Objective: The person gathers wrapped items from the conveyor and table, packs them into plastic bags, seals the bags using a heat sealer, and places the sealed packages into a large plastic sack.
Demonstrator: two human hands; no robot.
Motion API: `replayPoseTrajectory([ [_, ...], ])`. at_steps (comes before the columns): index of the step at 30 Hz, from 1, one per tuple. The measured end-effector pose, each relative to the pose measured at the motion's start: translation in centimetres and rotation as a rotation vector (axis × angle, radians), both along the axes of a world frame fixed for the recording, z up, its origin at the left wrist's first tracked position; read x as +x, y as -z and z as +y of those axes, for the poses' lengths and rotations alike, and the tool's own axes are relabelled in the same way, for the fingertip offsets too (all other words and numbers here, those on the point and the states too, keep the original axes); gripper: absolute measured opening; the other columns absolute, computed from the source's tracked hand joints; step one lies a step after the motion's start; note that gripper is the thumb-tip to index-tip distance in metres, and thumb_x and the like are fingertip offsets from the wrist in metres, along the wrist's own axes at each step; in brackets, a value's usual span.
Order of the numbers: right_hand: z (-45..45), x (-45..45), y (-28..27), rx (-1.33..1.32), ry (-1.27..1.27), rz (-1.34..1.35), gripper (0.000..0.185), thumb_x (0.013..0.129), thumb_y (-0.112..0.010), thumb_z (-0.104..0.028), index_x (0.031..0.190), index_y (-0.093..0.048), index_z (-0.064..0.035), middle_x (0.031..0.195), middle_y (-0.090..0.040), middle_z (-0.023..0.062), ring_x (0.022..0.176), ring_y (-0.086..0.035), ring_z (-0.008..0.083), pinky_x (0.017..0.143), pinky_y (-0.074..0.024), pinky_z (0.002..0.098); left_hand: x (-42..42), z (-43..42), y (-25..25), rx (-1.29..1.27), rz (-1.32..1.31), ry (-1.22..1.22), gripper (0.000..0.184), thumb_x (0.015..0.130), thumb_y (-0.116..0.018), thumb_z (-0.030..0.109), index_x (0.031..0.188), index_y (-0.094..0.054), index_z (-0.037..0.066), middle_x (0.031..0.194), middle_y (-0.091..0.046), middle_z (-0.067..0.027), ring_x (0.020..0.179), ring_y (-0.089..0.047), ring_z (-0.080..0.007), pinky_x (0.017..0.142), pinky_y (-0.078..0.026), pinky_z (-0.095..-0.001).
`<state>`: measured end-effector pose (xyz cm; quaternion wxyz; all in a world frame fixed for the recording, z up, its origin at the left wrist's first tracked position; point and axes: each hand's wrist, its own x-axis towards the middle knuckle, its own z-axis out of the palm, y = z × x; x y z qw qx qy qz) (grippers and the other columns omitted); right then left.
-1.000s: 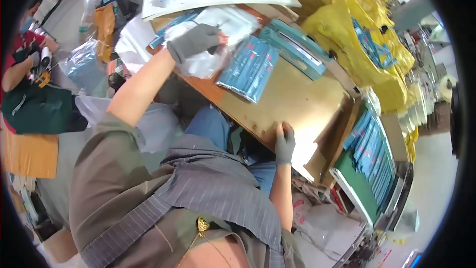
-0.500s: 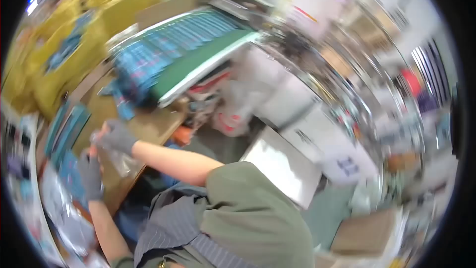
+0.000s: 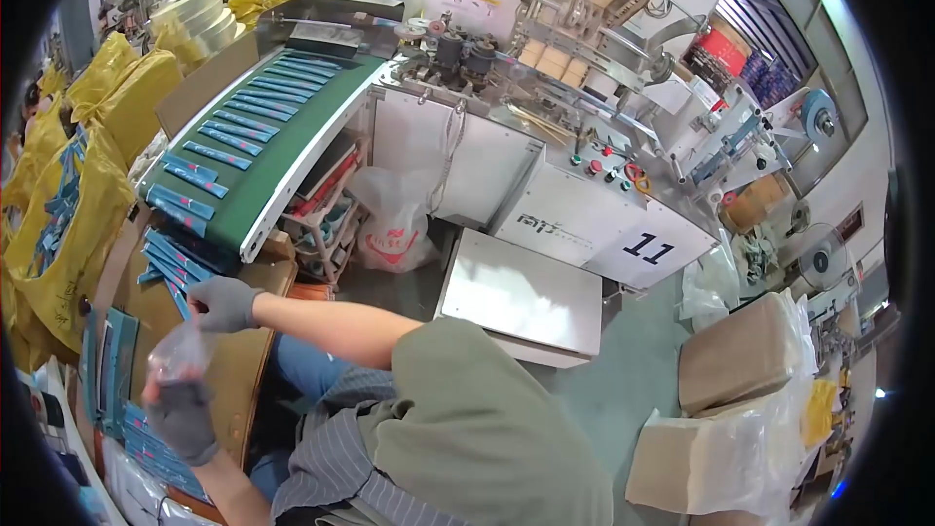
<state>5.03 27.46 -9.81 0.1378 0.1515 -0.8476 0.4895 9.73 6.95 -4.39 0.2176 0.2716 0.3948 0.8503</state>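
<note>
A small clear plastic bag (image 3: 183,356) stretches between my two gloved hands above the brown work table (image 3: 229,380). My left hand (image 3: 183,417), in a grey glove with bare fingertips, is closed on its lower end. At the bag's upper end my right hand (image 3: 226,306) is closed, its fingertips pinched at the bag's edge. Just beyond the right fingers lies a loose pile of slim blue packets (image 3: 173,261). Bundled blue packets (image 3: 161,453) lie beside my left wrist, near a teal holder (image 3: 117,360).
A green conveyor belt (image 3: 258,180) carries a row of blue packets toward the table. Yellow sacks (image 3: 93,263) stand at the left. A white machine cabinet (image 3: 575,219), a low white box (image 3: 521,292) and wrapped cartons (image 3: 740,351) are to the right.
The view has turned and sharpened from a blur. The clear bag now stands up between my hands, and my right hand has come beside the packet pile.
</note>
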Motion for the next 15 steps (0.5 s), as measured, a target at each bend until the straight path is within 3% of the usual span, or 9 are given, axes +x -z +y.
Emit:
replayPoseTrajectory([
  [1, -0.4, 0.0, -0.1, -0.078, 0.106, 0.038, 0.023, 0.069, -0.066, -0.031, 0.073, -0.056, -0.0103, 0.070, -0.061, 0.0113, 0.069, -0.061, 0.0304, 0.061, -0.0465, 0.0388, -0.3, -1.4, 0.7, 0.286, -0.213, 0.222, 0.037, 0.096, -0.042, 0.028, 0.119, -0.050, 0.000, 0.110, -0.051, -0.0060, 0.088, -0.051, -0.0083, 0.067, -0.045, -0.0174],
  [2, -0.4, 0.1, -0.1, -0.081, 0.106, 0.030, 0.023, 0.069, -0.066, -0.031, 0.073, -0.056, -0.0103, 0.070, -0.061, 0.0113, 0.069, -0.061, 0.0304, 0.061, -0.0465, 0.0388, -0.4, -2.8, 1.0, 0.284, -0.222, 0.221, 0.037, 0.096, -0.042, 0.028, 0.119, -0.050, 0.000, 0.110, -0.051, -0.0060, 0.088, -0.051, -0.0083, 0.067, -0.045, -0.0174],
  [4, -0.3, 0.2, -0.1, 0.165, 0.175, -0.028, 0.038, 0.067, -0.069, -0.044, 0.074, -0.057, -0.0095, 0.071, -0.061, 0.0119, 0.070, -0.061, 0.0296, 0.062, -0.0467, 0.0383, -1.0, -5.6, 1.3, -0.216, -0.294, -0.021, 0.049, 0.095, -0.045, 0.029, 0.130, -0.041, -0.004, 0.120, -0.049, -0.0081, 0.089, -0.050, -0.0092, 0.066, -0.045, -0.0170],
  [5, -0.4, -0.4, 1.6, 0.232, 0.077, -0.109, 0.050, 0.062, -0.070, -0.055, 0.080, -0.059, -0.0091, 0.070, -0.061, 0.0122, 0.071, -0.061, 0.0306, 0.063, -0.0473, 0.0381, -1.9, -7.4, 2.2, -0.204, -0.250, 0.022, 0.051, 0.096, -0.046, 0.027, 0.136, -0.035, -0.003, 0.125, -0.047, -0.0095, 0.095, -0.050, -0.0100, 0.070, -0.047, -0.0172],
  [6, -0.6, -0.8, 3.2, 0.190, -0.092, -0.291, 0.062, 0.062, -0.068, -0.061, 0.093, -0.060, -0.0074, 0.085, -0.063, 0.0159, 0.082, -0.061, 0.0332, 0.070, -0.0475, 0.0396, -2.8, -8.9, 3.5, -0.197, -0.252, 0.020, 0.051, 0.096, -0.046, 0.027, 0.136, -0.035, -0.003, 0.125, -0.047, -0.0095, 0.095, -0.050, -0.0100, 0.070, -0.047, -0.0172],
  [9, -1.9, -0.3, 9.0, 0.250, -0.163, -0.181, 0.071, 0.067, -0.061, -0.063, 0.108, -0.057, -0.0048, 0.107, -0.058, 0.0201, 0.100, -0.056, 0.0353, 0.082, -0.0450, 0.0407, -4.8, -12.9, 5.3, -0.483, 0.097, -0.851, 0.043, 0.096, -0.047, 0.015, 0.134, -0.039, -0.002, 0.126, -0.049, -0.0120, 0.110, -0.049, -0.0142, 0.089, -0.045, -0.0234],
  [12, -2.7, 0.0, 14.0, 0.454, -0.253, -0.151, 0.075, 0.072, -0.055, -0.062, 0.119, -0.051, -0.0036, 0.127, -0.045, 0.0249, 0.119, -0.042, 0.0397, 0.098, -0.0344, 0.0470, -5.5, -11.2, 5.9, -0.687, 0.239, -0.990, 0.038, 0.094, -0.050, 0.016, 0.125, -0.048, -0.006, 0.122, -0.054, -0.0130, 0.108, -0.052, -0.0168, 0.095, -0.042, -0.0261],
  [14, -3.3, -0.6, 18.2, 0.483, -0.102, 0.424, 0.078, 0.072, -0.049, -0.066, 0.122, -0.051, -0.0061, 0.130, -0.042, 0.0283, 0.125, -0.035, 0.0441, 0.103, -0.0257, 0.0544, -6.9, -8.1, 9.0, -1.292, 0.339, -0.972, 0.045, 0.091, -0.055, 0.026, 0.121, -0.051, -0.007, 0.118, -0.056, -0.0202, 0.109, -0.054, -0.0284, 0.097, -0.040, -0.0310],
  [15, -3.5, -0.8, 18.2, 0.393, -0.165, 0.308, 0.078, 0.070, -0.052, -0.065, 0.123, -0.051, -0.0070, 0.134, -0.037, 0.0276, 0.128, -0.030, 0.0447, 0.105, -0.0172, 0.0602, -8.7, -7.2, 11.8, -1.555, 0.374, -0.844, 0.049, 0.090, -0.056, 0.030, 0.120, -0.051, -0.008, 0.119, -0.055, -0.0238, 0.111, -0.053, -0.0329, 0.098, -0.039, -0.0335],
])
